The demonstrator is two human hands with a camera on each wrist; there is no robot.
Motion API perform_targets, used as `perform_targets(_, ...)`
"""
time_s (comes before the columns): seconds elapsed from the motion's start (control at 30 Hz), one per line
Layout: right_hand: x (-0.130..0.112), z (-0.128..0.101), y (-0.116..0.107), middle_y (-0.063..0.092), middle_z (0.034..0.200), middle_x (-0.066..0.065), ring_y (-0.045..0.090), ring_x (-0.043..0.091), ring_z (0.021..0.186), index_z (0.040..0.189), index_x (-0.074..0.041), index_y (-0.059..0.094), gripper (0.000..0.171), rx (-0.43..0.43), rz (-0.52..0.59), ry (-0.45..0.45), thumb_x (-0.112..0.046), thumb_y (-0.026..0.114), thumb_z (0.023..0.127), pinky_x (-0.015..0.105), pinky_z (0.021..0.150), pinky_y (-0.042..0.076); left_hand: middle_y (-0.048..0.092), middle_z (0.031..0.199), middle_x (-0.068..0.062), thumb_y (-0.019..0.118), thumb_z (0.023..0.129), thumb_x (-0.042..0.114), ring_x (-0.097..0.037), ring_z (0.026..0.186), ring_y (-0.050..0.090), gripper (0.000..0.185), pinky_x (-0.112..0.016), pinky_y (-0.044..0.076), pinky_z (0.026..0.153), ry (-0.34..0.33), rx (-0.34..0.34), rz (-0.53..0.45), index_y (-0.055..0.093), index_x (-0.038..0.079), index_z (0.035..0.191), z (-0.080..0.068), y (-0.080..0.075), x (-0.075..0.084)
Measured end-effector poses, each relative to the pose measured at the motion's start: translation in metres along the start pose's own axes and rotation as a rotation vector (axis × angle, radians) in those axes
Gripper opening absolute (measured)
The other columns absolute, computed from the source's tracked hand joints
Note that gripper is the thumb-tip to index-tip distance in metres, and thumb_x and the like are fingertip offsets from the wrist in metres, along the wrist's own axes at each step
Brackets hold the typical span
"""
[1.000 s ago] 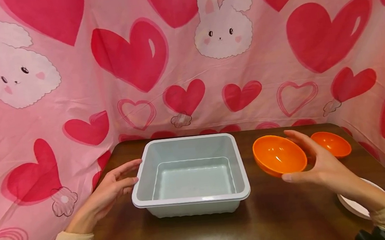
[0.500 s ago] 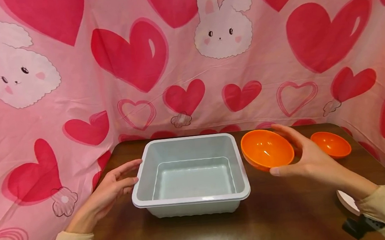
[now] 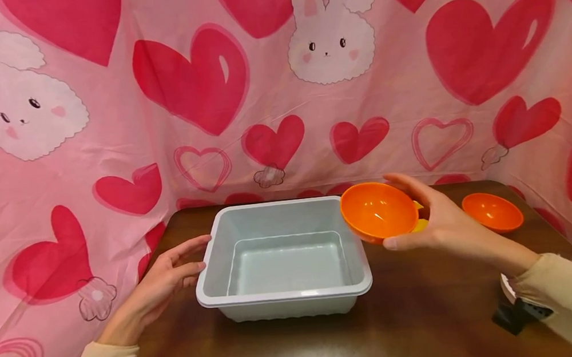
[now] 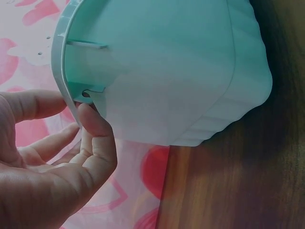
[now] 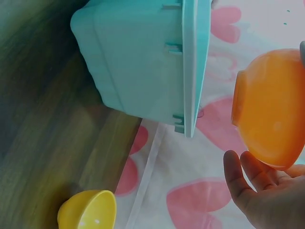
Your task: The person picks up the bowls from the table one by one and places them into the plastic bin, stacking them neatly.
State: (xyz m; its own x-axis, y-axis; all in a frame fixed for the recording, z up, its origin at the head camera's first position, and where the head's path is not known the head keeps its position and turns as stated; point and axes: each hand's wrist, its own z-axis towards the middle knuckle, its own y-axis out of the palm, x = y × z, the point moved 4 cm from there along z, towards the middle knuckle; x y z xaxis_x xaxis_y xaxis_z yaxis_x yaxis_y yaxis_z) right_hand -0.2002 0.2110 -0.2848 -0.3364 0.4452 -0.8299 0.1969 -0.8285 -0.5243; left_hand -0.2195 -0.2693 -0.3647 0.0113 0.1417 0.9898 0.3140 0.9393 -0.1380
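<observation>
A grey plastic basin (image 3: 286, 308) stands on the table, seen from outside as pale green in the left wrist view. My left hand (image 3: 164, 282) is at its left rim, with thumb and fingers pinching the lip (image 4: 62, 62). My right hand (image 3: 437, 218) grips an orange bowl (image 3: 378, 211) by its right side, thumb at the near rim and fingers behind. The bowl is raised and tilted, its inside turned toward the head camera, and it overlaps the basin's right rim in that view. From the right wrist, the orange bowl (image 5: 274, 107) shows its outside and foot.
Another orange bowl (image 3: 492, 212) stands at the back right of the brown table (image 3: 423, 314). A yellow bowl (image 5: 88, 212) sits on the table, mostly hidden behind my right hand in the head view. A white dish (image 3: 507, 289) peeks out by the right sleeve. Pink heart-patterned cloth hangs behind.
My right hand has carried the orange bowl left and slightly up, toward the basin's right rim. Yellow now shows behind that hand, and the sleeve covers more of the white dish. The left hand stays put.
</observation>
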Motion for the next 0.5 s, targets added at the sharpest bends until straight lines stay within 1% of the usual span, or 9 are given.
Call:
perform_targets(0.13,-0.004,0.006,0.002,0.043,0.157,0.008,0.052,0.031,0.125,0.165,-0.022,0.032,0.101,-0.008,-0.017,0.001,-0.025,0.089,0.081,0.031,0.09,0.057,0.038,0.16,-0.029,0.065,0.101,0.009,-0.023,0.113,0.071,0.066,-0.037,0.06,0.092,0.002,0.0,0.003,0.038,-0.002,0.16,-0.001,0.0,0.002)
perform_targets(0.3,-0.009,0.012,0.006,0.049,0.152,0.007,0.052,0.03,0.125,0.164,-0.024,0.033,0.101,-0.018,-0.034,0.001,-0.029,0.09,0.081,0.044,0.095,0.055,0.038,0.16,-0.029,0.066,0.101,0.01,-0.023,0.113,0.07,0.066,-0.037,0.059,0.092,-0.014,-0.001,0.012,0.038,-0.001,0.161,-0.001,-0.001,0.002)
perform_targets(0.37,-0.011,0.015,0.009,0.052,0.149,0.007,0.054,0.029,0.124,0.164,-0.024,0.034,0.101,-0.021,-0.037,-0.003,-0.03,0.09,0.08,0.047,0.096,0.054,0.038,0.16,-0.029,0.066,0.101,0.01,-0.023,0.113,0.07,0.066,-0.038,0.059,0.093,-0.021,0.002,0.013,0.038,-0.001,0.16,0.0,-0.001,0.001)
perform_targets(0.5,-0.014,0.022,0.014,0.053,0.146,0.006,0.055,0.03,0.121,0.163,-0.023,0.035,0.101,-0.03,-0.033,-0.011,-0.029,0.091,0.079,0.049,0.095,0.054,0.039,0.159,-0.028,0.066,0.101,0.01,-0.025,0.113,0.071,0.066,-0.04,0.059,0.093,-0.025,0.007,0.015,0.039,0.0,0.16,0.001,-0.001,-0.001)
